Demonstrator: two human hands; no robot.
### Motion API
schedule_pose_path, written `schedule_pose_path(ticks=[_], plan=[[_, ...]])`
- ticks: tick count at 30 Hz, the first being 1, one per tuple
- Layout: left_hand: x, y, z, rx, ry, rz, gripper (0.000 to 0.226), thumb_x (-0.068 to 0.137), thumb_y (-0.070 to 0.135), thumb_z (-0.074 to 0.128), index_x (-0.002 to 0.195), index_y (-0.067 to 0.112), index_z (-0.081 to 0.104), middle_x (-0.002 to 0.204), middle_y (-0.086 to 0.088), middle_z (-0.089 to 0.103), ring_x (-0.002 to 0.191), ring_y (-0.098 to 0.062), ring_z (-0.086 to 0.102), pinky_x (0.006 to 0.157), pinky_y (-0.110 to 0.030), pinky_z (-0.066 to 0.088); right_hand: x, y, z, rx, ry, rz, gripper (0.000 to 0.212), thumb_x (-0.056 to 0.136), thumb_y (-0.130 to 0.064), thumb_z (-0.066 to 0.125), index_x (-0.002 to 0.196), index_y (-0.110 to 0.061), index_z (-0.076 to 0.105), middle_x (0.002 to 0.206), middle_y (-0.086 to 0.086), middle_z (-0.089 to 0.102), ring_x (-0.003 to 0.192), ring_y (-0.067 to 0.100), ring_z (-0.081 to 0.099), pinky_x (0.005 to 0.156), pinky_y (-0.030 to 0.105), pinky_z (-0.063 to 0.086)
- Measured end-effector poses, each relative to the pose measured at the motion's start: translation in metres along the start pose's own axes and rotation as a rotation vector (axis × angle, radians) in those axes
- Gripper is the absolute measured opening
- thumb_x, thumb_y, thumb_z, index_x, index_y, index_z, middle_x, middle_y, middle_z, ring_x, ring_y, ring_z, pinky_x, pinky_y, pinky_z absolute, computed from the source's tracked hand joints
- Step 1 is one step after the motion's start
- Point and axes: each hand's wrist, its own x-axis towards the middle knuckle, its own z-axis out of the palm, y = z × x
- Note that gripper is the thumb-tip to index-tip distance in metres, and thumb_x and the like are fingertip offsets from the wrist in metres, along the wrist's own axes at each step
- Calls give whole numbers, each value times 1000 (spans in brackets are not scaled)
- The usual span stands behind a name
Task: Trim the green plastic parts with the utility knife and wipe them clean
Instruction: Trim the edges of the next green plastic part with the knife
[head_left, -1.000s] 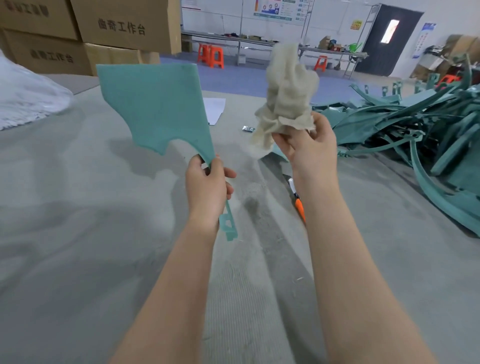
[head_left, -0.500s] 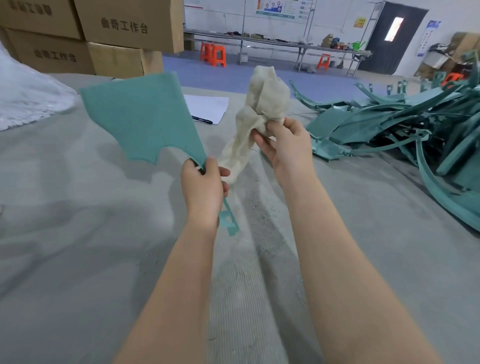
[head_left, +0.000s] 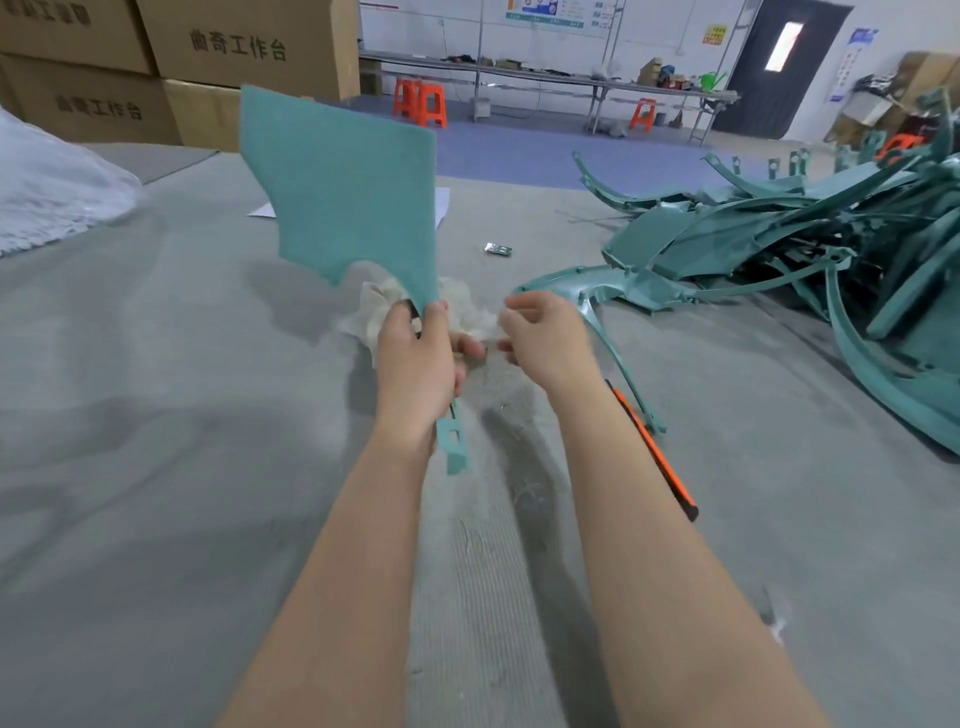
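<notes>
Head view. My left hand (head_left: 415, 364) holds the green part (head_left: 343, 197) by its narrow neck, fingers clenched round it, the broad end upright above the counter (head_left: 156, 467). The cloth (head_left: 467, 306) is bunched just behind the part's lower edge. My right hand (head_left: 545, 338) is just right of the part, fingers curled at the cloth's edge; I cannot tell if they pinch it. The knife (head_left: 660, 457) lies right of the part, partly under my right forearm. A pile of green parts (head_left: 779, 244) lies further right.

One green plastic part (head_left: 353, 208) upright above crumpled cloth (head_left: 465, 314); orange utility knife (head_left: 675, 488) flat near piled green parts (head_left: 779, 244).
</notes>
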Motion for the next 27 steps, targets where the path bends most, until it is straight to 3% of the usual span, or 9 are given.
schedule_pose_path(ticks=[3,7,12,15,17,19,21,24,27], plan=[[1,-5,4,9,-60,-54,18,99,12,37,83,13,45,43,6,58,30,-6,35,34,-14,29,-11,25,-28,-377,134,19,34,95,-22,51,125,-11,58,125,7,62,115,27,56,91,30,41],[0,-10,6,5,-104,-158,17,92,6,43,78,9,52,46,6,60,33,-3,43,34,-14,34,-21,47,-54,-650,1,221,31,88,-36,63,107,-11,58,116,15,61,106,36,58,86,38,47],[-1,-16,8,95,-151,-187,15,91,9,46,84,7,60,52,2,66,37,-3,50,39,-14,40,-25,53,-71,-640,-28,307,38,87,-27,67,117,-7,54,111,14,56,95,29,52,74,30,39],[0,-16,6,128,-184,-202,16,92,11,47,91,7,62,54,0,67,38,-4,50,39,-14,39,-25,50,-76,-411,15,183,27,90,-24,61,90,3,61,78,18,55,74,25,49,65,31,37],[0,-15,5,154,-219,-207,16,93,13,48,86,9,62,54,0,68,38,-4,51,38,-13,38,-27,42,-75,-29,23,92,28,91,-18,60,98,10,62,79,25,55,71,21,50,72,39,48],[-1,-13,3,205,-267,-193,19,94,13,47,80,8,59,56,-1,69,39,-5,53,39,-14,39,-31,32,-72,294,44,44,11,90,-13,59,96,-5,63,77,10,57,67,16,58,78,43,54],[-3,-10,2,254,-311,-160,20,95,11,46,79,7,59,56,-1,69,40,-5,54,40,-15,41,-32,29,-69,416,181,33,2,88,-15,60,89,-15,60,70,0,52,62,16,54,65,37,50],[-8,-5,1,327,-393,-109,17,93,9,46,88,7,62,53,-2,67,39,-6,54,41,-14,41,-32,32,-67,512,343,33,16,87,-21,65,85,-7,59,57,-7,49,51,12,44,60,31,40],[-13,0,1,447,-519,-69,17,92,10,48,93,6,65,53,-3,67,41,-7,56,42,-13,42,-31,32,-66,599,358,66,29,85,-30,72,99,-7,61,65,-4,57,44,9,42,59,29,40]])
